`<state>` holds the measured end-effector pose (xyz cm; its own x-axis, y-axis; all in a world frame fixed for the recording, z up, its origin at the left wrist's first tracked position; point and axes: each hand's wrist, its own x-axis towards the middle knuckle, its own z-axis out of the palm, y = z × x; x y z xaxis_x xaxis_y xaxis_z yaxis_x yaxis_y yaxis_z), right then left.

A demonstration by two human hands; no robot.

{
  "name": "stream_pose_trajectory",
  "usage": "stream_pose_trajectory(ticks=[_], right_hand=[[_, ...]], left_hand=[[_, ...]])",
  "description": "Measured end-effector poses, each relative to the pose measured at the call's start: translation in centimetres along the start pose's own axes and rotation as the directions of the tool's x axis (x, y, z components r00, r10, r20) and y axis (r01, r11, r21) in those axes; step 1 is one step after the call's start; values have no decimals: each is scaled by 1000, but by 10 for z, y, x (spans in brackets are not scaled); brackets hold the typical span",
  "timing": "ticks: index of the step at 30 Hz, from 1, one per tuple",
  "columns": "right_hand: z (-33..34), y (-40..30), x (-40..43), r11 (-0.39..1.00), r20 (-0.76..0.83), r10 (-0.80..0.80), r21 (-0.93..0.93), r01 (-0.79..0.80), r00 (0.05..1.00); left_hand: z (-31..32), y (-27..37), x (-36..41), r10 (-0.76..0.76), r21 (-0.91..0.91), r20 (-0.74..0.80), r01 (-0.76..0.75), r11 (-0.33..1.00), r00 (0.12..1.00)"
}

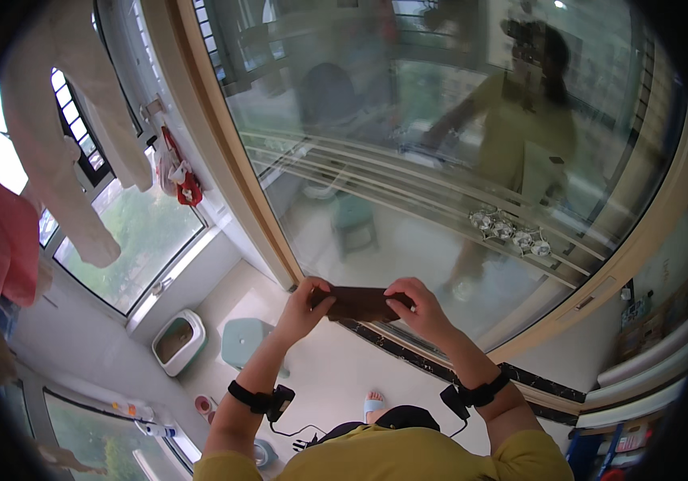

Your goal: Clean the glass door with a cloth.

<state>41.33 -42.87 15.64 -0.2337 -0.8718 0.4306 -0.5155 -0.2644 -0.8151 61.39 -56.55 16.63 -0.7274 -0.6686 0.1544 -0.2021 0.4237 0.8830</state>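
Between my hands a dark brown folded piece (360,304), which looks like cloth, is stretched out flat. My left hand (308,309) pinches its left end between thumb and fingers. Its right end is gripped the same way by my right hand (419,309). Just beyond both hands stands a large glass sliding door (380,252) in a light wood-toned frame (241,156). The glass carries a reflection of a person in a yellow-green top. Whether the brown piece touches the glass, I cannot tell.
A pale green plastic stool (241,344) and a cat litter box (196,352) stand on the floor at left. Light garments (73,198) hang at upper left. Bags (186,183) hang by the window. A dark threshold (392,346) runs under the door. Shelving (608,448) is at lower right.
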Motion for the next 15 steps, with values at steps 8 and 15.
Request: stream_pose_trajectory(ticks=[8,15], right_hand=[[-31,-23,67,998,-164,3,61,7,986],[-44,-35,123,914,-461,-258,-402,59,849]], left_hand=[[-26,23,126,302,-457,-7,-272,847,953],[-55,57,204,653,53,-121,-652,756,748]])
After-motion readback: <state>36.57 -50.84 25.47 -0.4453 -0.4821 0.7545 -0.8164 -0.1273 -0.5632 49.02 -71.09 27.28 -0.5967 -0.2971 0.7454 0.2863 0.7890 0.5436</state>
